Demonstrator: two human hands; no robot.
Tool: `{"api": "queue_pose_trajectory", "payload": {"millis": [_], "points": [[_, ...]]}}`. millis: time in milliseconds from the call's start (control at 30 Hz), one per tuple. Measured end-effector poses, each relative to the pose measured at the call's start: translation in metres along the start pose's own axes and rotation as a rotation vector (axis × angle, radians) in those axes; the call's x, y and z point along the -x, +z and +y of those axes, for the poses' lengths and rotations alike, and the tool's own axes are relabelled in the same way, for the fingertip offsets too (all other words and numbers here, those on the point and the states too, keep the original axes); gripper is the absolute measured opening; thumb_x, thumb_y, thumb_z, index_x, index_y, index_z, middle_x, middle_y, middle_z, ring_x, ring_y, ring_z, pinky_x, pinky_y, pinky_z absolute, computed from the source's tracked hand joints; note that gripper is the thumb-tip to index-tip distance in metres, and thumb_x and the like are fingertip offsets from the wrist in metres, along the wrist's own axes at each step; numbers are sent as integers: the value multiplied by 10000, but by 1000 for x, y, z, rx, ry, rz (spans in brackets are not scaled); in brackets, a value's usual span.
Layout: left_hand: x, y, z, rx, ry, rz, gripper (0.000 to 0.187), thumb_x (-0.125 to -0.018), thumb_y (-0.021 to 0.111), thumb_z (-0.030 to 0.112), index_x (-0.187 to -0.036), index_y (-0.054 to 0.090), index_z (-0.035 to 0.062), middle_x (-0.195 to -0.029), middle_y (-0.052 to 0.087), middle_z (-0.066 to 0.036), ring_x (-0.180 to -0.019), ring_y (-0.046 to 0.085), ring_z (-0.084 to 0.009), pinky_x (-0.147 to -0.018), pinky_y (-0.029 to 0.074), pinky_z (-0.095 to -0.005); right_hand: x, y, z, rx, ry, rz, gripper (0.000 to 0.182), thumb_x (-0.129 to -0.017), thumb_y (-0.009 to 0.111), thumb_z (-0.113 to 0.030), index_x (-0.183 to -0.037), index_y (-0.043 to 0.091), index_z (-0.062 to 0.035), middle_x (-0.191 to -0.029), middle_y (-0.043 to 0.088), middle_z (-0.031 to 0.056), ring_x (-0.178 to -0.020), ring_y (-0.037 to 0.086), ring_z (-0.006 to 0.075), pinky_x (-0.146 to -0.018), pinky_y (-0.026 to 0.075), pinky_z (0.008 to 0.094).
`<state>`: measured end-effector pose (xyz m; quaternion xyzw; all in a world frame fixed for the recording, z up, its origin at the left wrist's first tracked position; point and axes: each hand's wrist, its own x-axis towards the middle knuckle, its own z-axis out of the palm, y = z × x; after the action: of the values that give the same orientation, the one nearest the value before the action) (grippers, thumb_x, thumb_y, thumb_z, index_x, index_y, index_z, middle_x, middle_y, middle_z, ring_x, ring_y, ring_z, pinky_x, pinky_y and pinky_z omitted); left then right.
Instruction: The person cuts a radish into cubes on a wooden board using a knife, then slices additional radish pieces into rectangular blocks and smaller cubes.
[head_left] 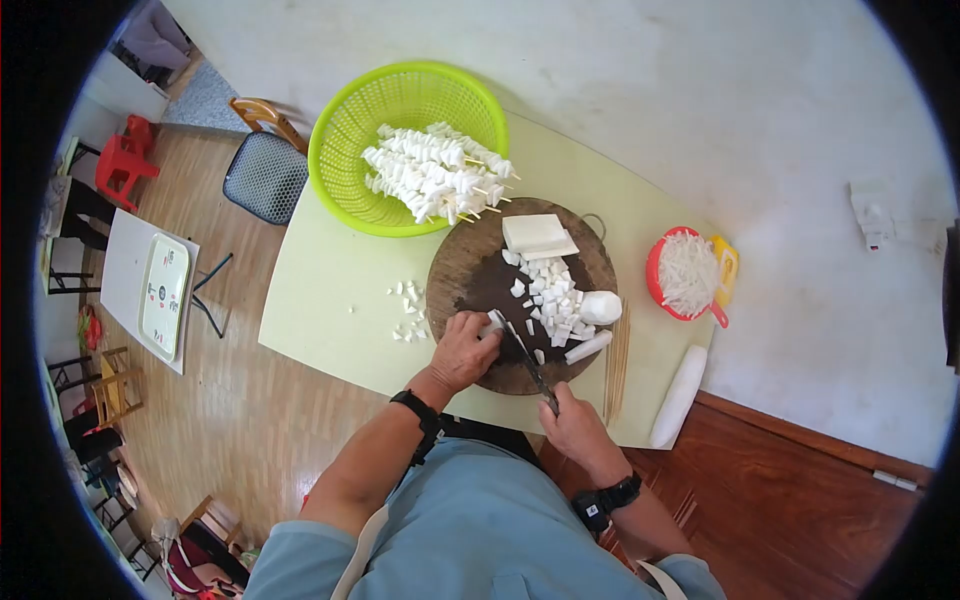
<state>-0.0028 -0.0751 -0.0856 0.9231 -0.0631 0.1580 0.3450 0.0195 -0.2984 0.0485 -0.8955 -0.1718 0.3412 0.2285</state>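
Note:
A round wooden chopping board (455, 265) lies on the pale table, with a dark wet patch in its middle. My left hand (465, 350) is closed over a piece of white radish (492, 325) at the board's near left part. In my right hand (578, 428) is the handle of a knife (530, 365), its blade slanting up against that piece. Diced white radish (553, 297) is heaped on the board's right half. Around the heap are a large squared block (538, 235), a rounded chunk (600, 308) and a long strip (588, 347).
Behind stands a green basket (333, 190) of skewered white pieces (430, 165). Bamboo skewers (618, 360), a whole white radish (680, 397) and a red colander (655, 270) of white strips (689, 272) are at right. Small scraps (408, 310) lie left; a wall borders the table.

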Motion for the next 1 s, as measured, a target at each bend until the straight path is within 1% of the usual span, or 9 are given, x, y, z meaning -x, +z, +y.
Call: {"api": "queue_pose_trajectory", "payload": {"millis": [100, 300, 367, 500, 600, 667, 733, 867, 1000], "points": [[-1, -2, 0, -9, 11, -16, 291, -752, 731, 150, -1031, 651, 129, -1092, 562, -116, -1036, 537, -322, -871, 450, -444, -18, 7, 0, 36, -12, 3, 267, -965, 575, -248, -1004, 481, -1, -733, 628, 281, -718, 627, 490, -634, 479, 580], [-1, -1, 3, -19, 14, 0, 275, -750, 724, 137, -1016, 655, 128, -1082, 563, -123, -1027, 538, -325, -871, 449, -442, -53, 19, -1, -40, -73, 137, 283, -958, 582, -262, -1057, 517, -6, -742, 641, 280, -724, 639, 485, -635, 486, 577], [-2, -1, 3, 21, -3, 54, 263, -760, 719, 127, -1015, 660, 117, -1071, 562, -134, -1013, 543, -332, -859, 453, -438, -51, 12, -7, -110, -49, 175, 283, -956, 581, -266, -1057, 516, -11, -733, 640, 273, -717, 637, 486, -633, 482, 578], [3, 2, 1, 16, 13, 97, 257, -770, 718, 124, -1020, 664, 103, -1065, 561, -141, -1003, 548, -336, -844, 458, -435, -29, 0, -5, -74, -28, 145, 283, -956, 579, -263, -1060, 513, -8, -735, 639, 273, -718, 636, 483, -628, 478, 573], [4, 2, 0, 12, -7, 70, 254, -780, 713, 123, -1029, 665, 104, -1060, 563, -140, -1001, 548, -334, -835, 460, -431, -11, -3, -5, -59, -36, 80, 281, -956, 581, -267, -1039, 503, -10, -728, 632, 272, -716, 631, 483, -623, 470, 575], [4, 0, 0, 9, -8, 46, 248, -781, 711, 126, -1024, 665, 111, -1059, 565, -134, -1001, 548, -328, -837, 459, -427, -4, 3, 3, -49, -2, 17, 282, -959, 580, -271, -1018, 487, -11, -719, 626, 269, -710, 625, 484, -621, 463, 579], [3, -3, 0, 6, -2, 38, 253, -779, 713, 131, -1027, 664, 116, -1061, 566, -128, -1001, 549, -325, -839, 459, -425, 1, 4, 3, -44, -8, 8, 283, -962, 578, -272, -1011, 480, -11, -715, 624, 269, -708, 623, 486, -622, 460, 584], [4, -1, -2, -6, 12, 20, 274, -770, 721, 149, -1037, 660, 127, -1072, 571, -112, -1008, 548, -316, -847, 457, -422, -2, 5, 1, 6, -4, -5, 284, -967, 573, -272, -1006, 471, -10, -719, 625, 275, -702, 621, 485, -620, 459, 590], [3, -3, -1, -20, 16, 7, 275, -770, 723, 157, -1037, 663, 134, -1077, 573, -109, -1016, 546, -313, -849, 457, -419, -26, 15, 0, 14, -8, 11, 280, -968, 572, -268, -995, 466, -10, -720, 630, 275, -709, 627, 488, -626, 467, 590]]}}
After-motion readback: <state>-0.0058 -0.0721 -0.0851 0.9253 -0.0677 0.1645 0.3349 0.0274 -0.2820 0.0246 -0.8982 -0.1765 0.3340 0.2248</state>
